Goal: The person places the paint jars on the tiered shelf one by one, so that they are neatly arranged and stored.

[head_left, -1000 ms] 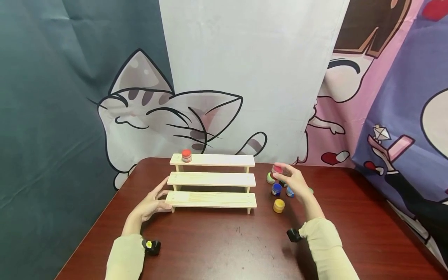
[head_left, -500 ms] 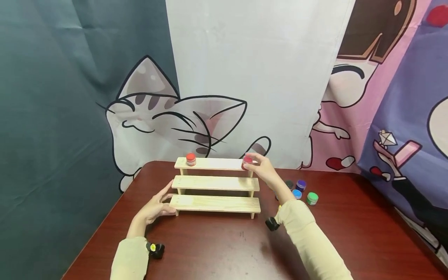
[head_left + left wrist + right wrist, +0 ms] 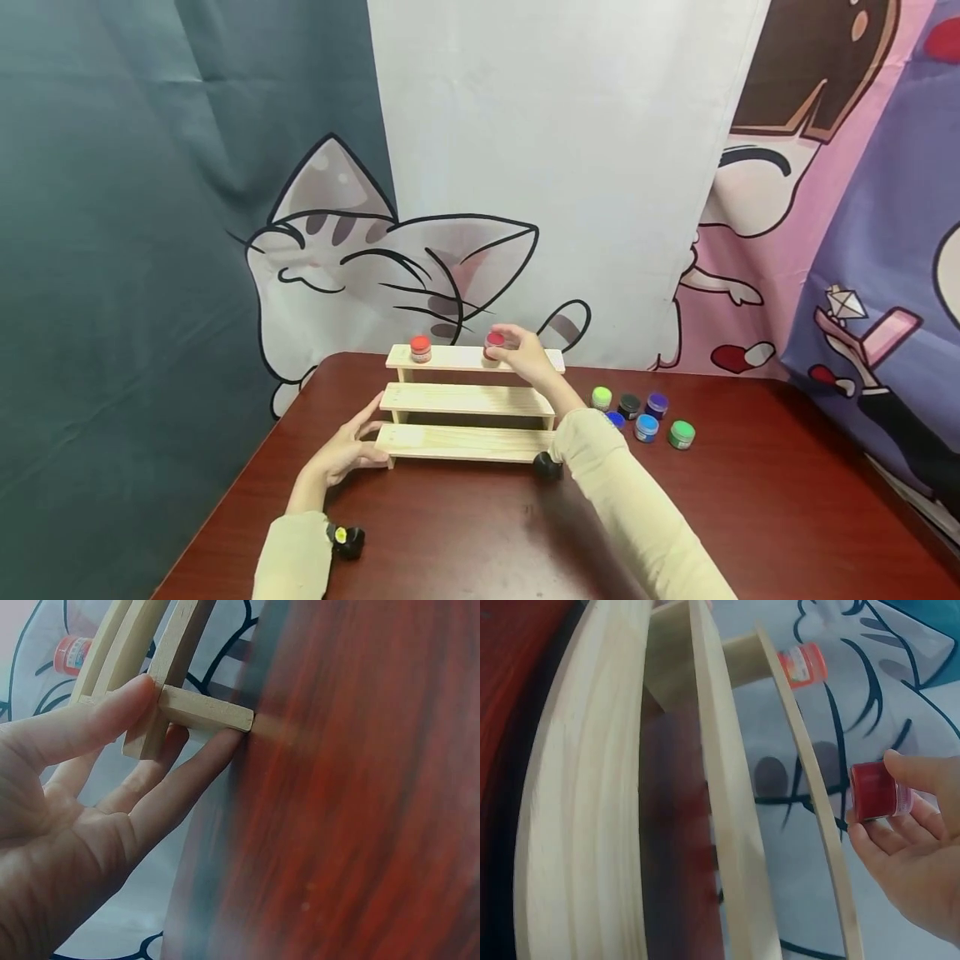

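Observation:
A three-tier wooden display shelf (image 3: pixel 468 443) stands on the table. My left hand (image 3: pixel 348 450) grips its left end. In the left wrist view, the thumb (image 3: pixel 124 709) presses the lowest board while the other fingers reach under it, by the short leg (image 3: pixel 206 712). Over the right half of the top tier, my right hand (image 3: pixel 528 360) holds a small dark red paint jar (image 3: pixel 874 791) between thumb and fingertips. A gap shows between that jar and the top board (image 3: pixel 814 780) in the right wrist view. An orange-red paint jar (image 3: pixel 421 350) sits upright near the top tier's left end.
Right of the shelf, several paint jars are grouped on the dark red wooden table (image 3: pixel 450 533): light green (image 3: pixel 602 398), black (image 3: pixel 629 406), purple (image 3: pixel 656 406), light blue (image 3: pixel 647 428) and green (image 3: pixel 681 434). A blue jar (image 3: pixel 615 419) is partly behind the right sleeve. A printed cloth hangs behind.
My right hand has carried the dark red jar leftward from the jar group to above the top tier. The left hand keeps its hold on the shelf. The head view has shifted slightly.

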The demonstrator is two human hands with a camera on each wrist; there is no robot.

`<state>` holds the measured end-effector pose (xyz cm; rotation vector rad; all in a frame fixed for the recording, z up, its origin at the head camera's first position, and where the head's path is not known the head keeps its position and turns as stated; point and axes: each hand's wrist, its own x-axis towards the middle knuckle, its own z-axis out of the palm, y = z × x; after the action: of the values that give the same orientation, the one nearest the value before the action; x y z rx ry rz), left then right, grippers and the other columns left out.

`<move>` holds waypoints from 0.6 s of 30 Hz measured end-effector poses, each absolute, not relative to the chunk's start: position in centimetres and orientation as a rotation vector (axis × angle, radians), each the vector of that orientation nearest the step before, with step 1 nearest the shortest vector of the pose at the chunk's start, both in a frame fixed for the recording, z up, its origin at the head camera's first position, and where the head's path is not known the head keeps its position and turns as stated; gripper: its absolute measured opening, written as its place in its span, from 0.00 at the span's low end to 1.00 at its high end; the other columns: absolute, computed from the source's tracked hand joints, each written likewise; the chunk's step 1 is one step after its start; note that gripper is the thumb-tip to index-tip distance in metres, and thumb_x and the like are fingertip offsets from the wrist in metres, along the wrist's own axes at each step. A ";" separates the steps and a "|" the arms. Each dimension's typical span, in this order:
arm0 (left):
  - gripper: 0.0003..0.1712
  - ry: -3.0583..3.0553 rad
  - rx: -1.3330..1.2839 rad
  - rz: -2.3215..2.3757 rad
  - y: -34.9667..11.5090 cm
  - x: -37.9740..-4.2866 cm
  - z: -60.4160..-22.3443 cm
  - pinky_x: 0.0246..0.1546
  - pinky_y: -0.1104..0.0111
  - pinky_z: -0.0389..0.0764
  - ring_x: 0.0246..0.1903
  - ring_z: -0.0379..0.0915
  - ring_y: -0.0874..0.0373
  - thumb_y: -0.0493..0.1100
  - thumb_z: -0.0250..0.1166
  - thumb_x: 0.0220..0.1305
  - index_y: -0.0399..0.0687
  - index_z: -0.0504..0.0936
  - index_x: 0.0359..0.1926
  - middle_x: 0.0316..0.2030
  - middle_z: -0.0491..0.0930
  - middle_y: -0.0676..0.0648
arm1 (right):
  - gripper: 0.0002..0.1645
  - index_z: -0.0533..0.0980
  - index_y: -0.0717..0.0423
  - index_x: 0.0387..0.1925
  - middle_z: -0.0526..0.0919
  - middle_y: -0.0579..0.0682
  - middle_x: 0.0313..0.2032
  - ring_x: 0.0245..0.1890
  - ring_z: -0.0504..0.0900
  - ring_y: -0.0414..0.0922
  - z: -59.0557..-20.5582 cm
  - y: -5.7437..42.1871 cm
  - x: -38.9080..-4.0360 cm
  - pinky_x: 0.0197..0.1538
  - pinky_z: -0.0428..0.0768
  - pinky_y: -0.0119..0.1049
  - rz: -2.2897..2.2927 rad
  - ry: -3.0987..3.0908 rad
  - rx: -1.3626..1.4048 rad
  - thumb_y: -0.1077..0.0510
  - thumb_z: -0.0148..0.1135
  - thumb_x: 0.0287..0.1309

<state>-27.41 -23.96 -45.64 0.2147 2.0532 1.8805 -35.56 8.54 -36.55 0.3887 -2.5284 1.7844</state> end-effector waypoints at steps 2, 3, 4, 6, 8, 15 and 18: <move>0.64 2.051 0.218 1.884 -23.8 -27.5 -45.6 0.41 0.65 0.85 0.40 0.80 0.53 0.24 0.64 0.52 0.64 0.36 0.78 0.70 0.50 0.25 | 0.31 0.71 0.60 0.63 0.77 0.62 0.60 0.62 0.76 0.56 -36.8 8.0 -35.6 0.66 0.73 0.48 1.792 -2.517 0.399 0.63 0.65 0.58; 0.64 2.053 0.217 1.883 -23.8 -27.5 -45.6 0.41 0.65 0.85 0.40 0.80 0.53 0.24 0.64 0.52 0.64 0.36 0.78 0.70 0.51 0.25 | 0.30 0.71 0.60 0.63 0.78 0.62 0.60 0.61 0.77 0.56 -36.9 7.7 -35.7 0.65 0.74 0.48 1.793 -2.516 0.402 0.63 0.64 0.59; 0.64 2.056 0.213 1.884 -23.8 -27.5 -45.5 0.41 0.64 0.85 0.40 0.80 0.53 0.24 0.64 0.52 0.64 0.36 0.78 0.70 0.51 0.25 | 0.30 0.71 0.60 0.63 0.78 0.61 0.59 0.61 0.77 0.56 -36.9 7.4 -35.8 0.64 0.74 0.47 1.800 -2.515 0.406 0.63 0.64 0.58; 0.64 2.058 0.211 1.886 -23.9 -27.5 -45.4 0.42 0.64 0.85 0.41 0.79 0.53 0.24 0.64 0.52 0.63 0.36 0.78 0.70 0.52 0.25 | 0.30 0.71 0.61 0.63 0.78 0.61 0.60 0.60 0.78 0.56 -37.1 6.9 -36.0 0.63 0.76 0.46 1.812 -2.511 0.411 0.64 0.64 0.59; 0.64 2.059 0.225 1.883 -24.1 -27.5 -45.5 0.42 0.64 0.85 0.40 0.79 0.53 0.24 0.64 0.53 0.62 0.36 0.78 0.69 0.51 0.24 | 0.30 0.71 0.61 0.63 0.78 0.61 0.60 0.60 0.78 0.55 -37.4 6.5 -36.1 0.63 0.76 0.46 1.805 -2.519 0.403 0.63 0.65 0.58; 0.64 2.049 0.239 1.887 -24.0 -27.3 -45.6 0.41 0.65 0.85 0.38 0.80 0.53 0.24 0.64 0.52 0.60 0.35 0.78 0.69 0.50 0.22 | 0.29 0.73 0.59 0.61 0.80 0.60 0.57 0.57 0.80 0.55 -37.9 5.9 -36.1 0.62 0.76 0.46 1.733 -2.538 0.390 0.62 0.66 0.57; 0.64 2.055 0.235 1.882 -23.8 -27.4 -45.7 0.41 0.65 0.85 0.39 0.80 0.53 0.24 0.64 0.52 0.61 0.36 0.78 0.69 0.50 0.23 | 0.29 0.73 0.59 0.62 0.81 0.59 0.57 0.56 0.81 0.54 -37.9 5.9 -36.0 0.60 0.78 0.45 1.709 -2.545 0.402 0.62 0.66 0.58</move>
<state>-27.43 -23.83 -45.65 0.2351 2.0547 1.8821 -36.00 5.93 -37.86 0.4023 -2.5446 1.7093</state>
